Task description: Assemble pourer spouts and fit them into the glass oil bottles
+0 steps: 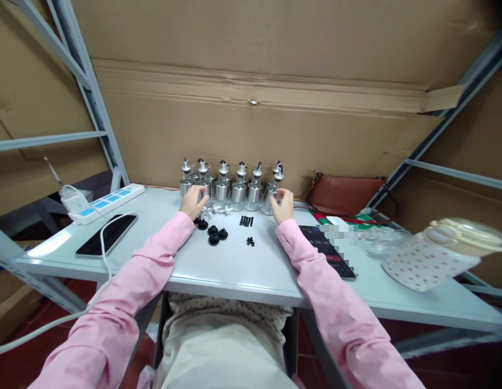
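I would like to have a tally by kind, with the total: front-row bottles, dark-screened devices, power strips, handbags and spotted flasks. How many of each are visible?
Front-row bottles: 6
Dark-screened devices: 2
Power strip: 1
Handbag: 1
Spotted flask: 1
Total: 11

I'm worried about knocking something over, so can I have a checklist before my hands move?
1. Visible bottles upright: ok.
2. Left hand clear of the bottles: cannot tell; it looks very near them.
3. Right hand clear of the rightmost bottle: cannot tell; it is right beside it.
4. Black round parts away from the table's front edge: ok.
5. White cable well clear of the left sleeve: not ok; it runs close by.
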The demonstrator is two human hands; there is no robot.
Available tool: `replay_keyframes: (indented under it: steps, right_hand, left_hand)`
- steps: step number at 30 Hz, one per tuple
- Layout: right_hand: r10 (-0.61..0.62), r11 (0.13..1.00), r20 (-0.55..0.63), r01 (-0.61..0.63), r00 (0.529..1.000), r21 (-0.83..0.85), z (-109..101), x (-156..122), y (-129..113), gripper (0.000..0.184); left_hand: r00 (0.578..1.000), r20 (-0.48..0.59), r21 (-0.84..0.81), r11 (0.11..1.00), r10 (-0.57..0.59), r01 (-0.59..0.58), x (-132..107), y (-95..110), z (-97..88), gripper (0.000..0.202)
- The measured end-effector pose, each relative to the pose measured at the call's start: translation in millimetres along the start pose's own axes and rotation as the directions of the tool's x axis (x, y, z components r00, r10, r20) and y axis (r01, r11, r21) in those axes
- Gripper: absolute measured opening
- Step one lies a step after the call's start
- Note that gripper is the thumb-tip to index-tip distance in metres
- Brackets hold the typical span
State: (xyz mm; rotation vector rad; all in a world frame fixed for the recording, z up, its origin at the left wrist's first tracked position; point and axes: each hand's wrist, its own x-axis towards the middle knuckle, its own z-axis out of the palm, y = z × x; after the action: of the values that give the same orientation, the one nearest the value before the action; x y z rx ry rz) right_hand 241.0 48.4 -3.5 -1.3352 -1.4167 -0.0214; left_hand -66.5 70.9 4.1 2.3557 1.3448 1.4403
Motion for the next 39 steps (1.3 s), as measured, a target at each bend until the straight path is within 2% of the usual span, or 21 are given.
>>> replay_keyframes:
  steps: [2,4,7,9,13,17,21,24,27,30,34,39]
  right_hand:
    - [-0.083,0.997,0.234,0.082,0.969,0.013,1.2,-9.4,-6.8,0.026]
    - [-0.177,0.982,0.410,0.188,0.895,0.015,4.9,-18.9,-12.1,0.023]
    - [-0.243,0.958,0.524,0.287,0.817,-0.002,9.5,-27.8,-15.1,0.022]
    - [-0.258,0.950,0.538,0.312,0.802,-0.010,9.6,-28.5,-13.9,0.022]
    - [-0.252,0.949,0.527,0.315,0.812,-0.031,6.0,-24.3,-9.0,0.022]
    - [-0.263,0.945,0.528,0.325,0.807,-0.025,4.9,-23.3,-7.8,0.018]
    - [-0.300,0.930,0.546,0.368,0.782,-0.016,6.5,-25.4,-10.2,0.016]
    - [-0.311,0.926,0.549,0.377,0.776,-0.009,6.2,-25.6,-11.4,0.016]
    - [-0.308,0.929,0.543,0.370,0.781,-0.005,4.5,-24.4,-11.8,0.016]
    - [-0.305,0.931,0.537,0.366,0.787,-0.007,2.8,-23.4,-12.6,0.015]
    - [-0.301,0.931,0.523,0.364,0.798,-0.019,1.3,-22.9,-13.8,0.015]
    - [-0.305,0.939,0.524,0.343,0.795,0.026,-0.4,-23.0,-19.6,0.013]
  left_hand:
    - [0.991,0.137,0.018,1.000,0.002,-0.005,-7.4,4.4,7.1,0.022]
    - [0.978,0.195,0.019,0.998,-0.069,0.066,-12.9,3.7,15.3,0.023]
    - [0.944,0.285,-0.020,0.984,-0.166,0.179,-15.3,-0.9,23.9,0.028]
    - [0.922,0.345,-0.081,0.973,-0.175,0.215,-14.5,-3.4,26.2,0.033]
    - [0.912,0.385,-0.190,0.955,-0.142,0.229,-14.2,-5.6,27.2,0.042]
    - [0.914,0.404,-0.114,0.989,-0.037,0.091,-15.5,-5.5,27.7,0.035]
    - [0.902,0.428,-0.012,0.999,0.044,-0.044,-15.5,-0.4,23.6,0.028]
    - [0.900,0.435,0.175,0.983,-0.029,-0.053,-14.6,5.9,16.3,0.032]
    - [0.869,0.470,0.361,0.932,-0.157,-0.027,-13.5,11.9,9.2,0.028]
    - [0.842,0.513,0.381,0.923,-0.165,-0.051,-12.5,15.9,5.2,0.018]
    - [0.875,0.482,0.292,0.948,-0.033,-0.125,-11.8,17.4,2.2,0.013]
    - [0.917,0.335,0.226,0.927,0.216,-0.301,-12.6,23.1,-1.5,0.020]
